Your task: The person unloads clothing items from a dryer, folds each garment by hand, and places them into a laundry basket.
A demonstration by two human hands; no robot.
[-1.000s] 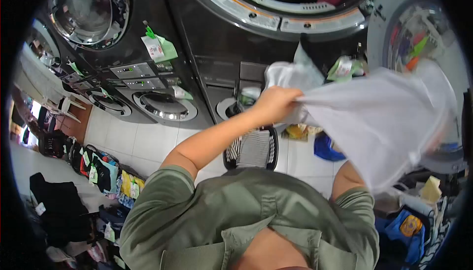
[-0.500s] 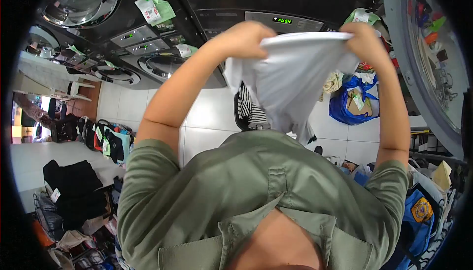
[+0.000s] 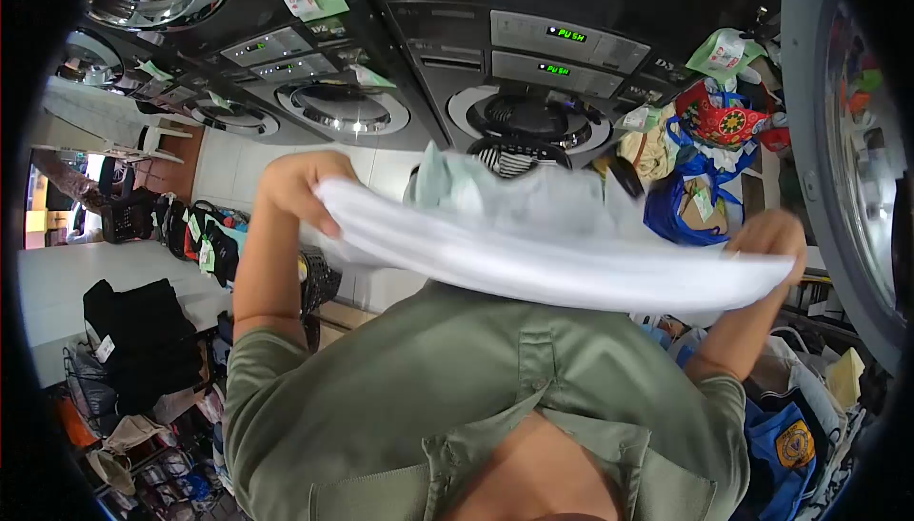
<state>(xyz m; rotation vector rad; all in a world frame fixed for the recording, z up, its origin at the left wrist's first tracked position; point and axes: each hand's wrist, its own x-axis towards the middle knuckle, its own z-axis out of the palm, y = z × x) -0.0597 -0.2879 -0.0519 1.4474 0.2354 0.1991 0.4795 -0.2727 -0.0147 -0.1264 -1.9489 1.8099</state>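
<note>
With the fingers (image 3: 327, 222) of the left hand (image 3: 300, 181), grips the 9 o'clock end of the white cloth (image 3: 533, 259); with those of the right hand (image 3: 769, 235), seems to pinch the 3 o'clock end, though blur and folds hide the tips. Holds both hands well apart, each at its own end, neither nearer the cloth. Between them, stretches the long axis roughly from 9 to 3 o'clock, dipping slightly toward the right hand. Just inside, at 6 o'clock, meets the green shirt (image 3: 476, 359); beyond the band, at 12, bunches into loose pale folds. Farther out, shows striped fabric (image 3: 519, 159) at 12, then the washing machine (image 3: 528, 117); at 1 to 2, a blue bag (image 3: 687, 215).
</note>
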